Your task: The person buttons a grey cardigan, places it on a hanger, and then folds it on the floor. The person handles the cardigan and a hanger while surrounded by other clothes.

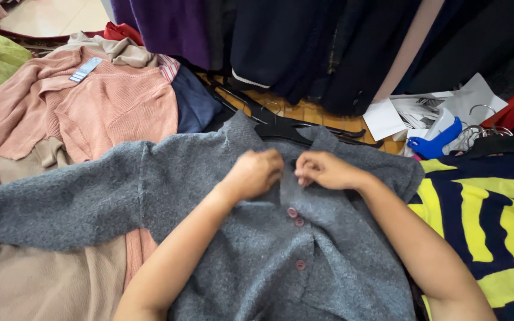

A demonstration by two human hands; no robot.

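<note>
Both hands [290, 172] pinch the grey cardigan's [257, 255] placket, fingertips hiding the top button.

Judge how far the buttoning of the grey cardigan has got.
Done: three pink buttons down the front of the grey cardigan look fastened. In hand: the left hand and right hand pinch the front edges together just below the collar. Left: that top fastening; the black hanger lies at the neck.
</note>
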